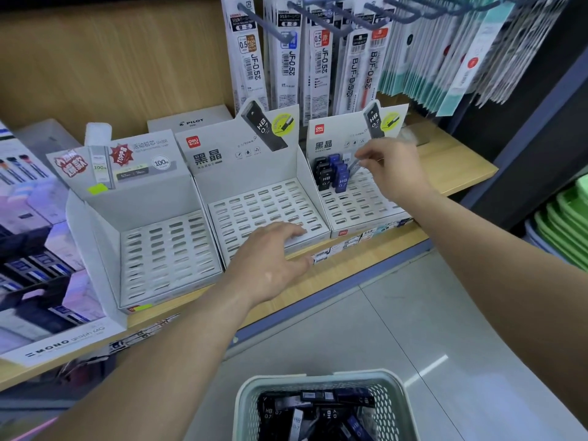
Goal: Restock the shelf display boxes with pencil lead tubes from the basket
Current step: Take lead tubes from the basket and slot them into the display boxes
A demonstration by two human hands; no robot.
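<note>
1. My right hand reaches over the right display box and pinches a lead tube between thumb and fingertips. The tube is tilted, with its lower end pointing down toward the slotted insert.
2. The tube is pale and slightly blurred, so I cannot read its label.
3. Just beside it, in the back left corner of that same box, a small cluster of standing tubes is already in the slots. Some are black and some blue, and the front ones are marked HB 0.7. The slots in front of them hold nothing.
4. My left hand holds nothing. Its fingers are fairly straight and lightly spread, with the fingertips resting on the front edge of the middle display box.
5. The slots of the middle display box are all unfilled, and so are those of the left display box standing next to it.
6. All three boxes sit side by side on the wooden shelf, with their printed back cards upright.
7. The basket is below me at the bottom of the view, well apart from the shelf, over the tiled floor. Inside it lies a loose heap of tubes, black and blue, lying at all angles.
8. Hanging refill packs fill the hooks above the boxes.
9. Stacked green trays show at the far right.
</note>
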